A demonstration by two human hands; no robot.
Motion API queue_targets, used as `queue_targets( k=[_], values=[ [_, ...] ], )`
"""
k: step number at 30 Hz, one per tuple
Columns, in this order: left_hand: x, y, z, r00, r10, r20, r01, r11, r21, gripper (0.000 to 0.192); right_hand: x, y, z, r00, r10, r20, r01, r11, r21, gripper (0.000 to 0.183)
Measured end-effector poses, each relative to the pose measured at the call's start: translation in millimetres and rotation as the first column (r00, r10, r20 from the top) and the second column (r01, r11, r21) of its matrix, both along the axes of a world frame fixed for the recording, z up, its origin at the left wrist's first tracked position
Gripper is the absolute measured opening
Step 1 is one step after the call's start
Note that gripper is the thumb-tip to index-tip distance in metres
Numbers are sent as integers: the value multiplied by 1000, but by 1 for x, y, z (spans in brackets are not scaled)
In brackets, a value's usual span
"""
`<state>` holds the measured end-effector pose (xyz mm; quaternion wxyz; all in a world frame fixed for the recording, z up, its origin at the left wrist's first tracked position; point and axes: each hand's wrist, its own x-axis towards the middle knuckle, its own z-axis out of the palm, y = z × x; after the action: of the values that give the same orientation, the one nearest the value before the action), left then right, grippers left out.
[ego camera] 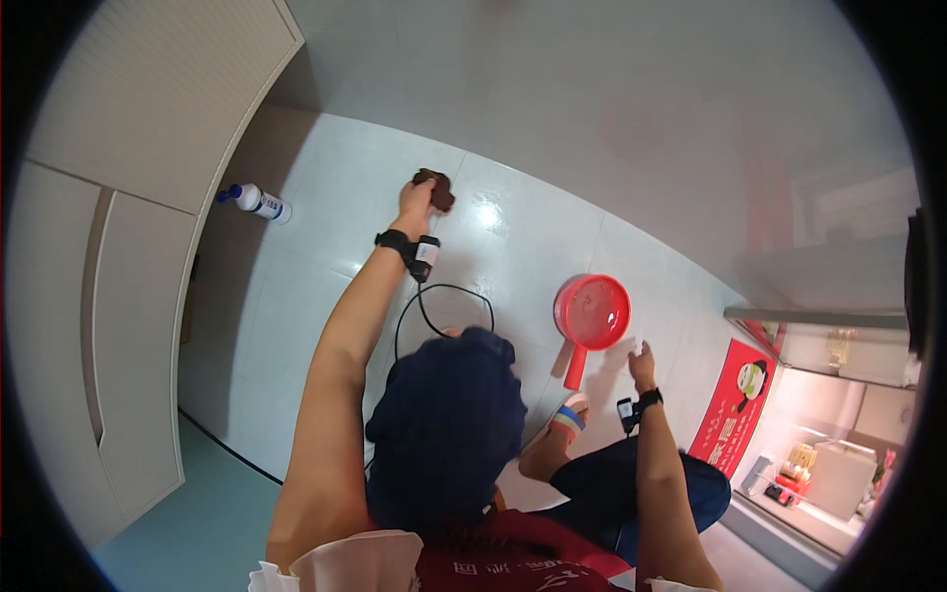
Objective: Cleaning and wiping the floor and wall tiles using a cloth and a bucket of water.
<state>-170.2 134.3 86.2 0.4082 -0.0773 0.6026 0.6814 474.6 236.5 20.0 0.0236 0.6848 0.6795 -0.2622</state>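
My left hand (417, 205) is stretched forward to the tiled floor (333, 222), gripping a crumpled brown cloth (442, 191) that lies against the tiles. Wet shine shows on the floor beside the cloth. On the right, my right hand (643, 367) hangs above the floor with its fingers apart and nothing in it. Just to its left stands a red plastic dipper (592, 311) holding liquid, its handle pointing back towards me. Both wrists wear black straps with small devices, and a black cable (422, 296) runs from the left one.
A white bottle with a blue cap (259, 203) is at the left, near a pale cabinet (140, 296). A glossy grey wall (555, 96) bounds the floor ahead. At the right, a red printed mat (732, 414) lies by a doorway. My sandalled foot (568, 422) is behind the dipper.
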Motion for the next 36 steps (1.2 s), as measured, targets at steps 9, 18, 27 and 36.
queue_targets(
  k=[9, 18, 27, 36],
  values=[
    [-4, 163, 31, 994, -89, -66, 81, 991, -110, 37, 36, -29, -52, 892, 451, -18, -445, 885, 134, 64],
    [-148, 112, -13, 569, 148, -809, -480, 859, -180, 34, 0, -46, -35, 956, 289, -46, -283, 954, 104, 96],
    [37, 160, 23, 688, 49, -724, -108, 993, -36, 35, -22, -55, -19, 976, 192, -105, -192, 981, 8, 99],
    [-165, 106, 50, 306, 369, -877, -637, 765, 100, 32, -38, -58, -21, 989, 133, -63, -133, 991, -6, 102]
  ],
)
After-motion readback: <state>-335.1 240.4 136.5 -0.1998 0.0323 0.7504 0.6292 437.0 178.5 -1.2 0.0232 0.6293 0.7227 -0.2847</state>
